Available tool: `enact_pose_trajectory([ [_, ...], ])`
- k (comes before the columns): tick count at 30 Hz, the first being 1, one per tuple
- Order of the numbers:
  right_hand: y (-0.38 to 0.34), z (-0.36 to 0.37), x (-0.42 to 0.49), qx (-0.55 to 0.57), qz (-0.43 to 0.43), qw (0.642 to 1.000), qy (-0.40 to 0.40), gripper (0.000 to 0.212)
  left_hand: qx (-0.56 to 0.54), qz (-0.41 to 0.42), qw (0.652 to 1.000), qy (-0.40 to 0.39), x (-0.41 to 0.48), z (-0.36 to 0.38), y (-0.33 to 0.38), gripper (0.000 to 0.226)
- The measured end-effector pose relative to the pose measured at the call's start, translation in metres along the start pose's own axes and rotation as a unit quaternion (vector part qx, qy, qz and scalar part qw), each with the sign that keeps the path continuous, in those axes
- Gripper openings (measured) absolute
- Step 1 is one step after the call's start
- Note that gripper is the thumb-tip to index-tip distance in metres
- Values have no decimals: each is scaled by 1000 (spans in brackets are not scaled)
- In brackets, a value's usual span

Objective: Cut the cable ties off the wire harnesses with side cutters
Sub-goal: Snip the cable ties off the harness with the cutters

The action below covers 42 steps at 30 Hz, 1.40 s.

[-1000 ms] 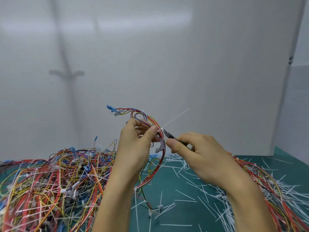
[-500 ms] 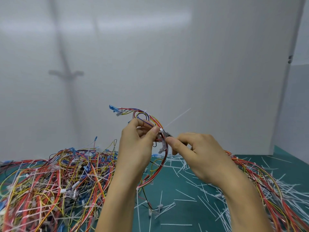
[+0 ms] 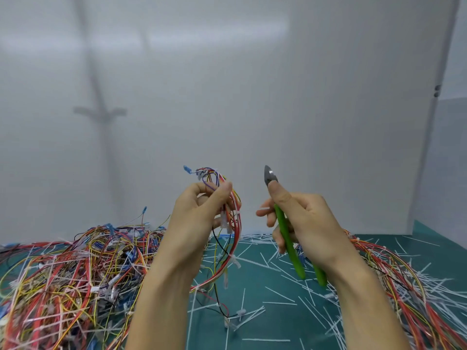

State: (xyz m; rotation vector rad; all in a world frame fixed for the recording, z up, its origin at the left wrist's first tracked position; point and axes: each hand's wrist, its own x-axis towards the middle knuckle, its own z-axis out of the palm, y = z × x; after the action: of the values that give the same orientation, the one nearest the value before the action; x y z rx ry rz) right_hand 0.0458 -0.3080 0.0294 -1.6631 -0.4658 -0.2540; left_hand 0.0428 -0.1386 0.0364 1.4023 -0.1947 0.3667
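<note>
My left hand holds up a wire harness of red, yellow and blue wires, pinched between thumb and fingers; its lower end trails down to the green mat. A white cable tie still wraps the bundle just right of my thumb. My right hand grips green-handled side cutters, their grey jaws pointing up and closed, a hand's width right of the harness.
A big tangled pile of harnesses covers the mat at left. More harnesses lie at right under my forearm. Several cut white tie pieces litter the mat. White walls close in behind and at right.
The cutters have come away from the harness, moving right and tipping jaws-up. The long white tie tail that stuck out from the bundle is gone.
</note>
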Motion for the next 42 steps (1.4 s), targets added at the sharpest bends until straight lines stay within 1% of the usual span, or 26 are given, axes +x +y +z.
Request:
enact_pose_trajectory([
  [3, 1, -1, 0, -35, 7, 999, -29, 39, -42, -17, 999, -10, 1, -4, -1, 19],
  [5, 2, -1, -1, -102, 11, 994, -39, 34, -67, -35, 997, -21, 0, -6, 1, 26],
  [7, 3, -1, -1, -186, 14, 981, -45, 38, -70, -36, 996, -36, -1, -8, 1, 34],
  [9, 4, -1, -2, -253, 8, 966, -50, 48, -58, -27, 997, -49, -1, -11, 0, 38],
  [12, 3, -2, -3, -291, 17, 955, -60, 55, -60, -14, 997, -54, 0, -14, -2, 47],
  [15, 2, -4, -4, -328, 23, 942, -66, 58, -66, 7, 997, -37, 1, -16, -3, 52],
  [25, 1, -6, -6, -326, 7, 940, -102, 57, -44, 55, 997, 18, 4, -14, -5, 55],
  [26, 1, -6, -6, -326, 5, 940, -101, 60, -40, 60, 997, 20, 4, -14, -5, 56],
  [30, 0, -4, -6, -332, -12, 940, -81, 83, -28, 68, 997, 30, 4, -12, -4, 55],
  [36, 1, -1, -5, -339, -23, 937, -82, 85, -11, 60, 997, 55, 6, -14, -6, 55],
  [42, -1, 1, -5, -345, -25, 936, -68, 84, -3, 63, 997, 41, 6, -10, -7, 55],
])
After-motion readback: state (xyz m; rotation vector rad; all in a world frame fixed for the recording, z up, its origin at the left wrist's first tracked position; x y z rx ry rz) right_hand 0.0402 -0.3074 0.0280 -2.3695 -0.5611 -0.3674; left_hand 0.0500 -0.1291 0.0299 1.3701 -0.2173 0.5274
